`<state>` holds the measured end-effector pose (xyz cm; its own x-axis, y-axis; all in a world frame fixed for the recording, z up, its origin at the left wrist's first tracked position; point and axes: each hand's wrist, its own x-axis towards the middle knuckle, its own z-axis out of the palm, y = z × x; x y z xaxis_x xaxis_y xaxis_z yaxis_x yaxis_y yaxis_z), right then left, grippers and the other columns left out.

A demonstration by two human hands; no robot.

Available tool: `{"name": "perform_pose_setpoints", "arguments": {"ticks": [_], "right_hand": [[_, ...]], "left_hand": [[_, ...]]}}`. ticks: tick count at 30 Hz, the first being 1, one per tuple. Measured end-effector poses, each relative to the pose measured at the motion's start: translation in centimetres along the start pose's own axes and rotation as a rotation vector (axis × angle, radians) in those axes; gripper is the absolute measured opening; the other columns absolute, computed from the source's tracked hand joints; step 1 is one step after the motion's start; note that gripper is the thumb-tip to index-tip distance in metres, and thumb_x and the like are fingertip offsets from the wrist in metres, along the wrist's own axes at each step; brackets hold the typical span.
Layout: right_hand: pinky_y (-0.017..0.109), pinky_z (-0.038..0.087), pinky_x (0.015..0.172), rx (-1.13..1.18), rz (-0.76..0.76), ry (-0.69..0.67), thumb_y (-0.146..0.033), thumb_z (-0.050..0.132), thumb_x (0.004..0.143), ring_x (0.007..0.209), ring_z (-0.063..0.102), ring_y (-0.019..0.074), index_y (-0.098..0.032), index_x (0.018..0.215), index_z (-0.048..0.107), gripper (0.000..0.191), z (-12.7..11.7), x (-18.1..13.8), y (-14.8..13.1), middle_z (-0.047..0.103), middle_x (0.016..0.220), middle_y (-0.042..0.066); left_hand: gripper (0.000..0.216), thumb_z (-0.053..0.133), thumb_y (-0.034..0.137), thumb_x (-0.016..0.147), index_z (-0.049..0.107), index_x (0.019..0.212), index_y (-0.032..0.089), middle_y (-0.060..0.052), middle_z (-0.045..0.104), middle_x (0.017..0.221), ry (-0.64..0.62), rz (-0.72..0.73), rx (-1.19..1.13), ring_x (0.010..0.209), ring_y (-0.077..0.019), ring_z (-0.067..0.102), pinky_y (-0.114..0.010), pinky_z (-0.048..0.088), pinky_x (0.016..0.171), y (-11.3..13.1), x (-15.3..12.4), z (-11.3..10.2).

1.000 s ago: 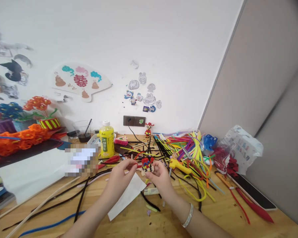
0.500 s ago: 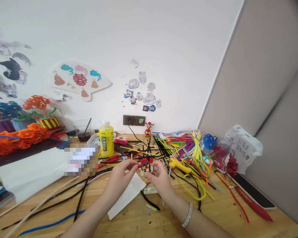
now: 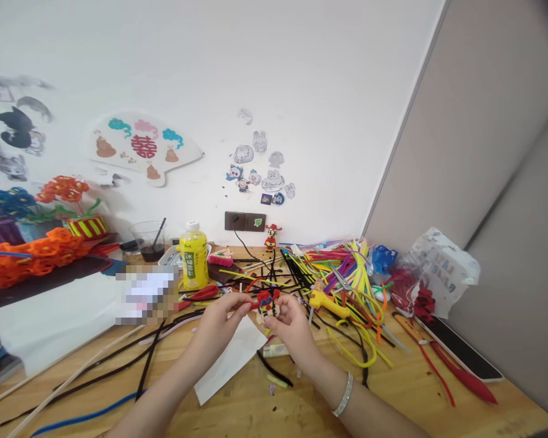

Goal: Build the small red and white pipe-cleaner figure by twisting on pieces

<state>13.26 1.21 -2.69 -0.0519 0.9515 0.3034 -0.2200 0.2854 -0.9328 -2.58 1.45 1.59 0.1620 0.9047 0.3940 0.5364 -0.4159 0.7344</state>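
A small figure (image 3: 268, 303) in red, blue, yellow and cream, apparently made of pipe cleaners, is held up over the middle of the table. My right hand (image 3: 292, 322) grips its right and lower side between thumb and fingers. My left hand (image 3: 228, 313) is closed in a pinch on a thin red piece at the figure's left edge; its far end is hidden by the fingers. Below lies a sheet of white paper (image 3: 228, 365). A similar small figure with a red hat (image 3: 271, 237) stands by the wall.
A yellow hot glue gun (image 3: 331, 303) lies right of my hands, by scissors (image 3: 341, 278) and a heap of coloured pipe cleaners (image 3: 358, 264). A yellow bottle (image 3: 194, 258) and a plastic cup (image 3: 148, 240) stand behind. At right lies a black-topped phone-like slab (image 3: 461, 350).
The view has shifted slightly, so the scene sits a little further left. Both hands keep their hold, and the figure is turned or tilted a little.
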Motion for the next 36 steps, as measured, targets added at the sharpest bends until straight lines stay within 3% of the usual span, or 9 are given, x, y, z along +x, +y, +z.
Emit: {"name": "perform_pose_setpoints", "arguments": {"ticks": [11,31,36], "right_hand": [[0.021,0.039,0.054,-0.005,-0.03,0.01,-0.024,0.066,0.06,0.059,0.048,0.0099,-0.021,0.074,0.041,0.029,0.0,0.1,-0.1,0.048,0.063,-0.006],[0.019,0.037,0.051,-0.041,-0.028,0.008,-0.019,0.064,0.06,0.056,0.044,0.0085,-0.021,0.077,0.042,0.028,-0.1,0.1,0.6,0.045,0.062,-0.007],[0.02,0.037,0.051,-0.047,-0.025,0.012,-0.019,0.063,0.061,0.056,0.045,0.0085,-0.021,0.076,0.041,0.027,0.0,0.0,0.3,0.046,0.062,-0.007]], "left_hand": [[0.022,0.058,0.035,0.063,0.061,0.076,0.017,-0.004,0.068,0.076,-0.082,-0.151,-0.227,0.073,-0.0205,0.061,-0.03,0.047,0.065,0.2,0.1,0.3],[0.028,0.052,0.044,0.066,0.058,0.066,0.017,0.0,0.059,0.062,-0.123,-0.172,-0.225,0.061,-0.016,0.053,-0.025,0.04,0.057,0.8,-0.1,0.3],[0.029,0.053,0.046,0.065,0.055,0.061,0.018,0.002,0.054,0.055,-0.071,-0.189,-0.202,0.056,-0.0147,0.049,-0.023,0.036,0.051,1.1,-0.2,0.5]]}}
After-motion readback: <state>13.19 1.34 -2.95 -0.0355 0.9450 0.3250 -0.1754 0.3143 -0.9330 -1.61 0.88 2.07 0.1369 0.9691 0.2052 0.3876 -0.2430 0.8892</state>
